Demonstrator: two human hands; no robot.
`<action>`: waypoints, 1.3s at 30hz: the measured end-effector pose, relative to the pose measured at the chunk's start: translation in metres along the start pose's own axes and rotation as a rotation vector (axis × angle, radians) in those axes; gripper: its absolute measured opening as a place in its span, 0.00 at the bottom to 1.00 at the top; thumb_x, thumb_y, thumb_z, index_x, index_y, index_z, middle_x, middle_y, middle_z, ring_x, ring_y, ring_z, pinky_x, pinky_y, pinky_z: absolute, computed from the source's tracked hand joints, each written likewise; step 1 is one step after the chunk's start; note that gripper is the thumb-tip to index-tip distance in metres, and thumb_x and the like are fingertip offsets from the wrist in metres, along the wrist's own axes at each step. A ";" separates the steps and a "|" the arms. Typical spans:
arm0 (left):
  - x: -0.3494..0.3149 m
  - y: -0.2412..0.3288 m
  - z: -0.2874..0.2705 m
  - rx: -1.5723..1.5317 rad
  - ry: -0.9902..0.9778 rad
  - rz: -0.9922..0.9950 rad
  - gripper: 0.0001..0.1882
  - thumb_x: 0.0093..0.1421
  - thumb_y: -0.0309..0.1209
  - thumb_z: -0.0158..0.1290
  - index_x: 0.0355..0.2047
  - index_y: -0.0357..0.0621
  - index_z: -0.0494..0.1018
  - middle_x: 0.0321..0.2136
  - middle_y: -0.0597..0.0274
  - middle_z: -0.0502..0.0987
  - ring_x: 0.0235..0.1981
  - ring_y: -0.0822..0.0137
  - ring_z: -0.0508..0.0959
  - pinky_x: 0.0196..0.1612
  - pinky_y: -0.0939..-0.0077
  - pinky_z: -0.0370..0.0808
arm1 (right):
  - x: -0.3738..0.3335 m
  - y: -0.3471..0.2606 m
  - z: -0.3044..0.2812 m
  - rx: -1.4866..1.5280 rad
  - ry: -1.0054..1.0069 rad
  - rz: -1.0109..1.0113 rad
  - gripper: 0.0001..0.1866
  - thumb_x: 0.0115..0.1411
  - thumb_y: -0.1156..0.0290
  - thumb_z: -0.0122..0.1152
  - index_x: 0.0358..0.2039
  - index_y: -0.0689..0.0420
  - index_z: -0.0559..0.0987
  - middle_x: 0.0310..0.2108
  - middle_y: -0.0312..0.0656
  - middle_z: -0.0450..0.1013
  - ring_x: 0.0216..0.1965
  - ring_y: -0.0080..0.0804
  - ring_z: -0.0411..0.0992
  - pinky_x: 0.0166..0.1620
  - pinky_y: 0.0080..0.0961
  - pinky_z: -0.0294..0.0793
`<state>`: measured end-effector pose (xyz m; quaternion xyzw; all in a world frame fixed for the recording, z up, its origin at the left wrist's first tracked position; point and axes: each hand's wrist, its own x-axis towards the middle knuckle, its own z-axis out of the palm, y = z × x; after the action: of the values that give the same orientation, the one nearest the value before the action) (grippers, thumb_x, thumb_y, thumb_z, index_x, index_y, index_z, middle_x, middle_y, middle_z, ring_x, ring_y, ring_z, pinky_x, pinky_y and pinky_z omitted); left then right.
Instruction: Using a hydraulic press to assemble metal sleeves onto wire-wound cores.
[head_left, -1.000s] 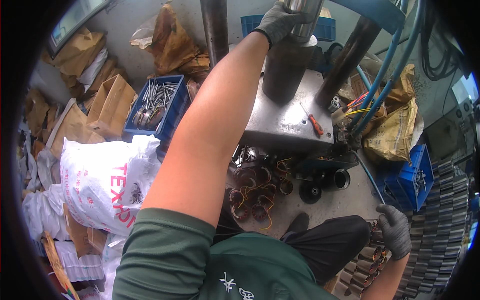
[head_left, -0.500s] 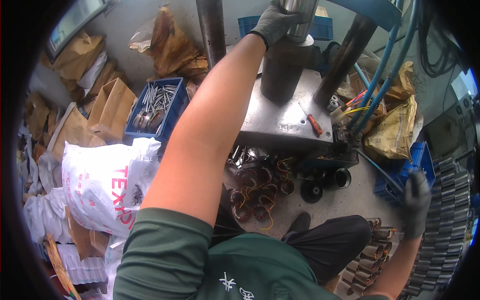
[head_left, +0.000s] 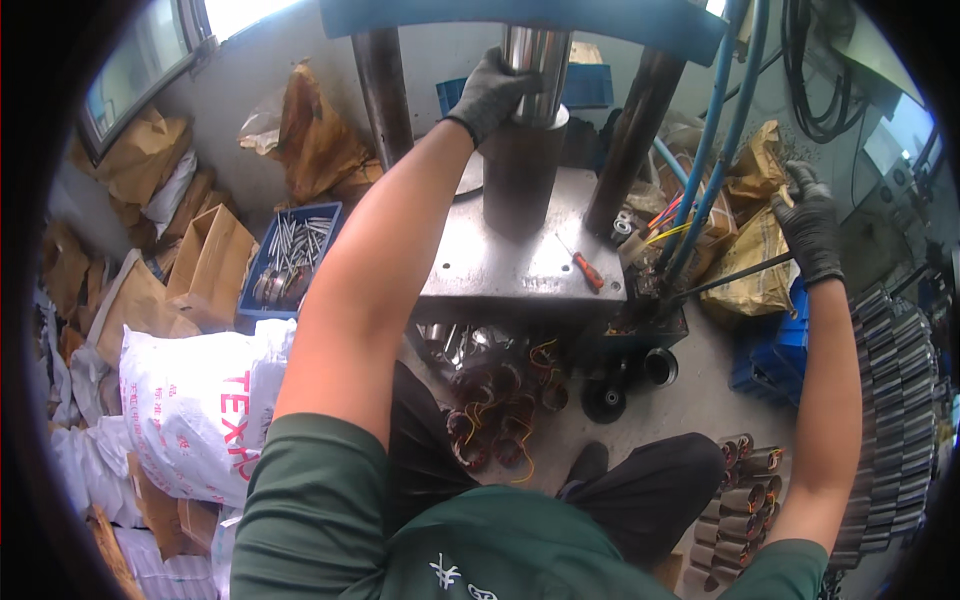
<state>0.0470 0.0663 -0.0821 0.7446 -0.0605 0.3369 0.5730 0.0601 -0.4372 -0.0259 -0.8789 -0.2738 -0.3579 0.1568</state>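
Observation:
My left hand (head_left: 492, 95), in a dark grey glove, is closed around the side of a shiny metal cylinder (head_left: 540, 85). That cylinder stands upright in line with a wider dark cylinder (head_left: 520, 185), which rests on the steel bed of a press (head_left: 480, 275). At the right, my gloved right hand (head_left: 808, 220) is raised with its thumb and bent fingers apart. A dark lever rod (head_left: 740, 277) reaches from the press side to the heel of this hand; the exact contact is hidden. An orange-handled screwdriver (head_left: 587, 270) lies on the bed.
Dark press columns (head_left: 385, 100) and blue hoses (head_left: 705, 140) flank the work. Wound motor stators (head_left: 490, 410) lie below the bed, with more stators (head_left: 740, 500) at lower right. Stacked metal cores (head_left: 890, 430) line the right; a white sack (head_left: 190, 410) and blue bin (head_left: 290, 260) stand left.
My right hand has risen from beside the blue crate, and the lever rod has swung up with it. My left hand stays on the shiny cylinder. The view has shifted.

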 end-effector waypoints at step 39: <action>-0.277 -0.007 0.015 -0.896 0.458 -0.660 0.32 0.59 0.35 0.70 0.57 0.33 0.66 0.47 0.49 0.78 0.47 0.57 0.81 0.52 0.60 0.82 | -0.118 -0.307 0.148 0.688 -0.731 0.096 0.49 0.52 0.65 0.84 0.68 0.63 0.64 0.57 0.46 0.73 0.58 0.37 0.73 0.63 0.33 0.77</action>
<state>-0.1557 -0.0264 -0.2475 0.3184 0.1628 0.2346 0.9039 -0.1117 -0.1648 -0.1887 -0.8558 -0.3721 0.0918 0.3475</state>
